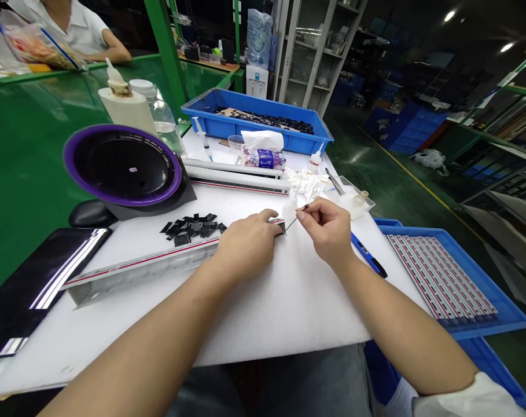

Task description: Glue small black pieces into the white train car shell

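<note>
My left hand is wrapped over the right end of a long grey bar with a red stripe, which lies slantwise on the white table. My right hand pinches a thin dark tool; its tip reaches down to the bar's end beside my left fingers. Just behind the bar, a loose pile of small black pieces lies left of my left hand. Whether a black piece sits at the tool's tip is too small to tell.
Two more bars lie behind, near tissues and a blue bin. A purple-rimmed fan stands left. A blue tray of striped bars is at right. Another person sits far left.
</note>
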The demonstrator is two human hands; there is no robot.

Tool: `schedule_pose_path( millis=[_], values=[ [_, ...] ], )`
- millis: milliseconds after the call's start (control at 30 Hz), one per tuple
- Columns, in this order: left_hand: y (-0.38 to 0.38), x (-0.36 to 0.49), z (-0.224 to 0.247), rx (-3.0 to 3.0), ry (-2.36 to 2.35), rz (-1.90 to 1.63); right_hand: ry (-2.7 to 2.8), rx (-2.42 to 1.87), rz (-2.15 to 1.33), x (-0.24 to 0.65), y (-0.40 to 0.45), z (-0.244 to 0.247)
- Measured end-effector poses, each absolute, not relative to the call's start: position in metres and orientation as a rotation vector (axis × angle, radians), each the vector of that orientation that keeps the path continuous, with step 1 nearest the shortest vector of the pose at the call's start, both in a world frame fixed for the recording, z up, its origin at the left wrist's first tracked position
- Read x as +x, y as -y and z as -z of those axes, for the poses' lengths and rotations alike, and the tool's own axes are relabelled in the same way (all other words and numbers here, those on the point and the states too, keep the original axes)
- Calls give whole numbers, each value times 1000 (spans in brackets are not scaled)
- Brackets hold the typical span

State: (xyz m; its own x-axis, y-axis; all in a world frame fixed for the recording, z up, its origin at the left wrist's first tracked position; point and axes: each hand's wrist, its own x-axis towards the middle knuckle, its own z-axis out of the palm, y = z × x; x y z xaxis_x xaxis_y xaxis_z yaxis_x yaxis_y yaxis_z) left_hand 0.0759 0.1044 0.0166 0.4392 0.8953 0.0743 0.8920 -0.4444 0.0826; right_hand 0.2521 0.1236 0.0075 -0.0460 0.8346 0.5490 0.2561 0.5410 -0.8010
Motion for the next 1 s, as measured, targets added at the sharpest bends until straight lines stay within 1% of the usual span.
schedule_pose_path(
  millis=[533,900,1000],
  values=[
    [-105,77,-19,2631,-1654,-139,1632,-1058,-575,255,-130,-6],
    [-105,77,-19,2636,-1652,-139,1658,-1064,-579,251,-126,-9],
    [-106,77,-20,2634,-1646,-145,1631,-992,-599,258,-129,-17]
  ],
)
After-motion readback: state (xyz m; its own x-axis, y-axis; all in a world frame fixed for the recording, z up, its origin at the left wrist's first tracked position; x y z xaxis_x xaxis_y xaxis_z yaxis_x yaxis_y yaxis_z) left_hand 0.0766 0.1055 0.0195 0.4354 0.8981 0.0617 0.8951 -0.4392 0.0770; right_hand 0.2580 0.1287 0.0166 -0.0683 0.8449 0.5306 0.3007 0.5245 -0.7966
